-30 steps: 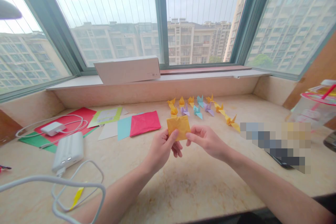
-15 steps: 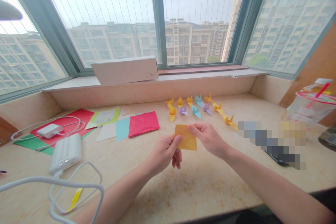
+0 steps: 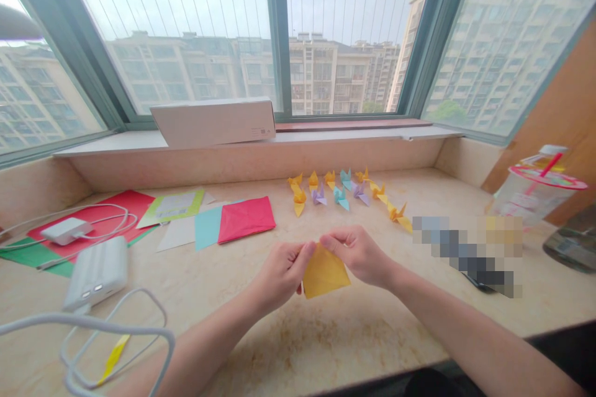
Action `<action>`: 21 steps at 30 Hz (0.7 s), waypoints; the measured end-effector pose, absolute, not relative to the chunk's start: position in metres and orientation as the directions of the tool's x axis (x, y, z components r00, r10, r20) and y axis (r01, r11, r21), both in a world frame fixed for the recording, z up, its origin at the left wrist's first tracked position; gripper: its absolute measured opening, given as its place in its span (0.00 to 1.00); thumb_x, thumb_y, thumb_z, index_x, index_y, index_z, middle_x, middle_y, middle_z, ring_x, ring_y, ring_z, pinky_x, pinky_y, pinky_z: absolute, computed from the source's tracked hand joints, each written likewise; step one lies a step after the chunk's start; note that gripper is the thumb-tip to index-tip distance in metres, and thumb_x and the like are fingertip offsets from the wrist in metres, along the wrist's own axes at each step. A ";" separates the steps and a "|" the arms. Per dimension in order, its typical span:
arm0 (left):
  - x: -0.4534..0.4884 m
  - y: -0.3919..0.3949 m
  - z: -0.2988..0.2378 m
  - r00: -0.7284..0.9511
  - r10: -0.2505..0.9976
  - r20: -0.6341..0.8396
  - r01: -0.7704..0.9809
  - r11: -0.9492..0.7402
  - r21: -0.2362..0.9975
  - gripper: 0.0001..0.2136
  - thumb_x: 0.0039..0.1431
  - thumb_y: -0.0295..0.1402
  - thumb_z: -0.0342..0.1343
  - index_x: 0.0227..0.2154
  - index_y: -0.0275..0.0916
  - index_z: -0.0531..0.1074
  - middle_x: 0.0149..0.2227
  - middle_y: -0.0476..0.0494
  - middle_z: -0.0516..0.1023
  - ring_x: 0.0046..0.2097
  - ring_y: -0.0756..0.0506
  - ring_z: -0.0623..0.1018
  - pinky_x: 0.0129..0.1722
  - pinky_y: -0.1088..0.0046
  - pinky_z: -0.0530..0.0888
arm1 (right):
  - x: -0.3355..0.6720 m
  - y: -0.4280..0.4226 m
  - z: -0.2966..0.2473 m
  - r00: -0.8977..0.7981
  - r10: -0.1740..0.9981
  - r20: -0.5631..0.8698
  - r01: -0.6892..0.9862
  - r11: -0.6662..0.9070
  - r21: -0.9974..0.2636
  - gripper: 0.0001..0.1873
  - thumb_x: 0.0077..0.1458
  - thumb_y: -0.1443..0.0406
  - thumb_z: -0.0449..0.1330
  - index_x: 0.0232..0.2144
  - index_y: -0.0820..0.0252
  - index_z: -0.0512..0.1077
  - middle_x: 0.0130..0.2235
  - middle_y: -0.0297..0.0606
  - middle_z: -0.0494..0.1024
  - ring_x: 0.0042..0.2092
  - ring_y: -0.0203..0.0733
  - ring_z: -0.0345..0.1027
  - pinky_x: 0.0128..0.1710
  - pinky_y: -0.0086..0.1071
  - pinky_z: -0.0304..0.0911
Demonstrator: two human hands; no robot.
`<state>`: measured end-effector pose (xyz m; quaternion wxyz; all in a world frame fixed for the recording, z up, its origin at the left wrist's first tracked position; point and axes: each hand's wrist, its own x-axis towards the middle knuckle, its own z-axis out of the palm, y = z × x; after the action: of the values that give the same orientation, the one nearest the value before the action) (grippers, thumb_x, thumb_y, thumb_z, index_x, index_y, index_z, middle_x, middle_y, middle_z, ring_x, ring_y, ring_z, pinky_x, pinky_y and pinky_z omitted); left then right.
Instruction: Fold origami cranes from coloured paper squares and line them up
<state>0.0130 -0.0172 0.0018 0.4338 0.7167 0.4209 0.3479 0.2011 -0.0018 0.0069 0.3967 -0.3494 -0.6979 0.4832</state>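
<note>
A yellow square of origami paper point(image 3: 326, 273) hangs between my two hands above the counter. My left hand point(image 3: 285, 270) pinches its upper left edge between thumb and fingers. At the top, close to the left thumb, my right hand point(image 3: 356, 251) pinches the paper too. The sheet's lower part hangs free, tilted toward me. Beyond the hands stand several folded paper cranes in yellow, blue and purple, among them a yellow crane point(image 3: 399, 216) and a blue crane point(image 3: 341, 198).
Left of my hands lie a red paper packet point(image 3: 246, 220), blue paper point(image 3: 207, 228) and other sheets. A white power bank point(image 3: 99, 273) and looping cable point(image 3: 162, 335) are nearer. Rightward are a blurred-out dark object point(image 3: 484, 282) and a cup with a straw point(image 3: 531, 195).
The yellow paper has come lower and turned, its free edge now pointing down. My hands' fingertips have drawn together at its top edge. The view has shifted slightly.
</note>
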 end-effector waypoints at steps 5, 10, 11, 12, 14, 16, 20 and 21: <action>0.013 -0.019 0.003 0.353 0.906 0.235 0.141 -0.300 0.944 0.19 0.66 0.47 0.48 0.33 0.34 0.73 0.24 0.48 0.72 0.21 0.53 0.71 0.18 0.80 0.67 | 0.203 0.004 0.010 -0.369 0.918 0.143 0.022 0.163 -0.986 0.26 0.55 0.45 0.60 0.24 0.62 0.73 0.22 0.33 0.72 0.23 0.34 0.61 0.23 0.28 0.55; 0.009 -0.015 0.004 0.327 0.895 0.302 0.111 -0.354 0.929 0.20 0.65 0.42 0.51 0.55 0.39 0.68 0.42 0.40 0.76 0.28 0.51 0.77 0.23 0.77 0.74 | 0.208 0.010 0.014 -0.332 0.942 0.044 -0.030 0.036 -0.999 0.24 0.52 0.46 0.62 0.26 0.61 0.75 0.23 0.34 0.75 0.21 0.34 0.64 0.21 0.27 0.56; 0.008 -0.014 0.004 0.337 0.892 0.302 0.123 -0.360 0.925 0.19 0.65 0.43 0.51 0.54 0.38 0.70 0.39 0.41 0.77 0.28 0.51 0.78 0.24 0.77 0.74 | 0.208 0.010 0.015 -0.340 0.940 0.035 -0.026 0.028 -0.999 0.24 0.52 0.46 0.62 0.25 0.61 0.74 0.22 0.34 0.75 0.21 0.34 0.64 0.21 0.27 0.56; 0.007 -0.013 0.003 0.345 0.890 0.297 0.137 -0.361 0.923 0.19 0.65 0.43 0.52 0.52 0.37 0.71 0.36 0.42 0.78 0.28 0.50 0.78 0.25 0.77 0.74 | 0.208 0.010 0.015 -0.351 0.936 0.027 -0.020 0.022 -1.000 0.24 0.52 0.46 0.62 0.25 0.62 0.74 0.22 0.34 0.75 0.21 0.34 0.64 0.21 0.27 0.56; 0.006 -0.011 0.002 0.349 0.892 0.288 0.152 -0.357 0.922 0.20 0.63 0.45 0.53 0.50 0.35 0.73 0.30 0.43 0.78 0.27 0.49 0.77 0.25 0.77 0.74 | 0.208 0.009 0.016 -0.366 0.930 0.011 -0.005 0.010 -1.000 0.24 0.53 0.46 0.62 0.25 0.62 0.74 0.22 0.34 0.75 0.21 0.34 0.64 0.20 0.27 0.55; 0.007 -0.009 0.001 0.344 0.895 0.284 0.157 -0.353 0.923 0.22 0.62 0.48 0.54 0.48 0.34 0.74 0.27 0.45 0.77 0.26 0.49 0.77 0.24 0.77 0.73 | 0.208 0.008 0.017 -0.381 0.924 -0.006 0.012 -0.002 -1.000 0.24 0.53 0.47 0.62 0.25 0.63 0.74 0.21 0.34 0.75 0.21 0.33 0.64 0.20 0.26 0.54; 0.008 -0.009 0.001 0.322 0.904 0.281 0.161 -0.345 0.925 0.23 0.59 0.52 0.55 0.41 0.34 0.75 0.22 0.47 0.75 0.22 0.51 0.74 0.21 0.78 0.70 | 0.208 0.005 0.016 -0.435 0.900 -0.028 0.057 -0.004 -0.998 0.25 0.53 0.46 0.62 0.24 0.63 0.73 0.21 0.32 0.73 0.20 0.31 0.60 0.20 0.26 0.50; 0.008 -0.009 0.001 0.317 0.906 0.281 0.159 -0.343 0.926 0.23 0.59 0.53 0.54 0.39 0.34 0.75 0.22 0.47 0.75 0.21 0.51 0.73 0.20 0.79 0.70 | 0.208 0.005 0.016 -0.449 0.893 -0.029 0.073 0.004 -0.997 0.25 0.53 0.46 0.62 0.24 0.63 0.73 0.21 0.32 0.72 0.20 0.30 0.59 0.20 0.26 0.49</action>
<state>0.0085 -0.0095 0.0006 0.4245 0.6917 0.3849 0.4396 0.2085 0.0047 0.0159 0.3495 -0.3918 -0.6162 0.5870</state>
